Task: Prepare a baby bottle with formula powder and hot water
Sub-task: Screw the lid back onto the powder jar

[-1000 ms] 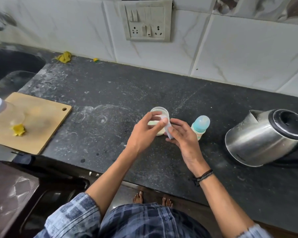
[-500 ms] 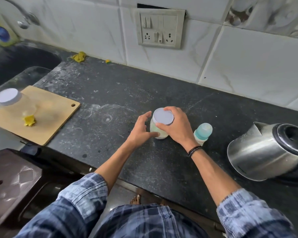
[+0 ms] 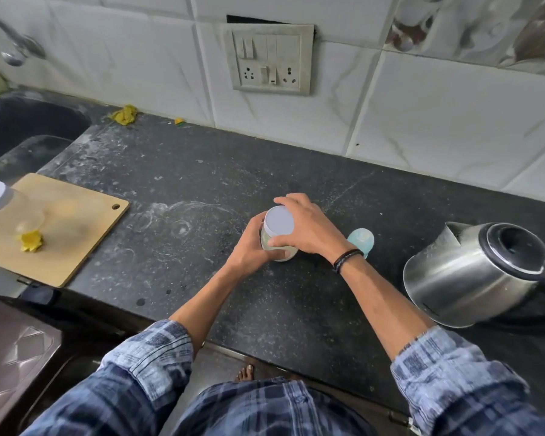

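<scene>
On dark counter [image 3: 296, 309], both hands [image 3: 309, 229] gripping white-lidded jar [image 3: 279, 222], baby bottle [image 3: 361, 239] beside

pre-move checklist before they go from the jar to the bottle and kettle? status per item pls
1. Lid sits on the formula jar: ok. Fully tightened: cannot tell.
2. Jar held steady: ok. Left hand wraps its side, right hand grips around the lid.
3. Baby bottle upright on the counter, right of the jar: ok, though the right wrist partly hides it.
4. Powder already in the bottle: cannot tell.
5. Kettle on the counter to the right, lid shut: ok. Water inside or hot: cannot tell.
6. Path from jar to kettle: not ok, the bottle stands between them.
</scene>
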`<state>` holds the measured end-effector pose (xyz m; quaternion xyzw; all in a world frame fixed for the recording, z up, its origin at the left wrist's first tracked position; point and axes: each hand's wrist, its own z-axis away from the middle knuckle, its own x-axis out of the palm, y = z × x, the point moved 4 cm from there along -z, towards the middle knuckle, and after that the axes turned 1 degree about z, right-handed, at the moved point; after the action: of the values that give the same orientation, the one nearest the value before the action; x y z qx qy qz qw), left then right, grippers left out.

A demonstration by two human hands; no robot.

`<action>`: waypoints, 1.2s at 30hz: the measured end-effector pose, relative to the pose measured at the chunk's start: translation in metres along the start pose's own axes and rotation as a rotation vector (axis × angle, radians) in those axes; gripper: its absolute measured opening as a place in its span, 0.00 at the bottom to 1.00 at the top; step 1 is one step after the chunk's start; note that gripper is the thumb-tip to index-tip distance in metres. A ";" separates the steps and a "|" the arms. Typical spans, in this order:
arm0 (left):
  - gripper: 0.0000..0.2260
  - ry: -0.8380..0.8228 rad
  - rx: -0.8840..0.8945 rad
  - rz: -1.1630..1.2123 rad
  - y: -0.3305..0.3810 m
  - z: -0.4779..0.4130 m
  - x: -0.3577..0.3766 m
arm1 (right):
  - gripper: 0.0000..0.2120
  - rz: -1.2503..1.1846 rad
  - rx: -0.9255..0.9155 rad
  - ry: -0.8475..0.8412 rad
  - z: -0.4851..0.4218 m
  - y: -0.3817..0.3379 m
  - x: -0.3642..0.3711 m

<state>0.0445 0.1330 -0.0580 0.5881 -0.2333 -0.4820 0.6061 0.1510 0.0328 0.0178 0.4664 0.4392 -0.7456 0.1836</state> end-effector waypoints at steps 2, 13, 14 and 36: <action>0.41 -0.005 -0.006 0.005 -0.001 -0.002 0.001 | 0.40 0.033 -0.011 -0.026 -0.003 -0.002 -0.001; 0.39 -0.024 -0.010 -0.016 -0.001 -0.006 0.000 | 0.44 0.200 0.092 0.020 -0.006 -0.009 -0.006; 0.40 -0.025 -0.014 -0.014 -0.001 -0.006 0.000 | 0.45 0.183 0.073 0.003 -0.006 -0.009 -0.008; 0.41 -0.018 -0.009 -0.012 -0.001 -0.005 -0.001 | 0.40 0.341 0.128 0.067 -0.004 -0.020 -0.011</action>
<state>0.0481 0.1366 -0.0599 0.5823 -0.2330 -0.4918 0.6040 0.1443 0.0454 0.0360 0.5694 0.3110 -0.7142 0.2626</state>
